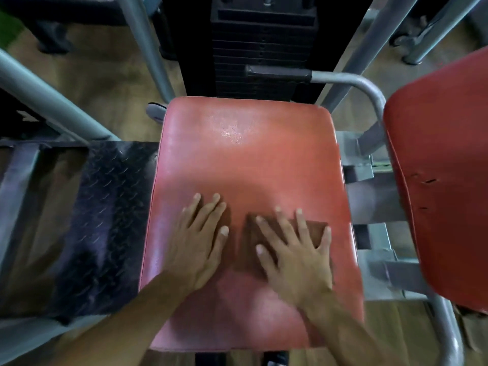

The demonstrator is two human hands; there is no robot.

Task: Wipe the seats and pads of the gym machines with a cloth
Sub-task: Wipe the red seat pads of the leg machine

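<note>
A worn red padded seat point(245, 154) fills the middle of the view. A brown cloth point(250, 249) lies flat on its near half. My right hand point(295, 257) rests on the cloth, palm down with fingers spread, pressing it onto the seat. My left hand point(198, 241) lies flat on the bare seat just left of the cloth, fingers apart and holding nothing. A second, darker red pad point(443, 180) with small tears stands to the right.
A black checker-plate step point(105, 212) adjoins the seat on the left. A black weight stack point(264, 48) stands beyond the seat. Grey frame tubes point(369, 93) curve round the right side, with another grey tube point(47, 99) at left. Wooden floor shows below.
</note>
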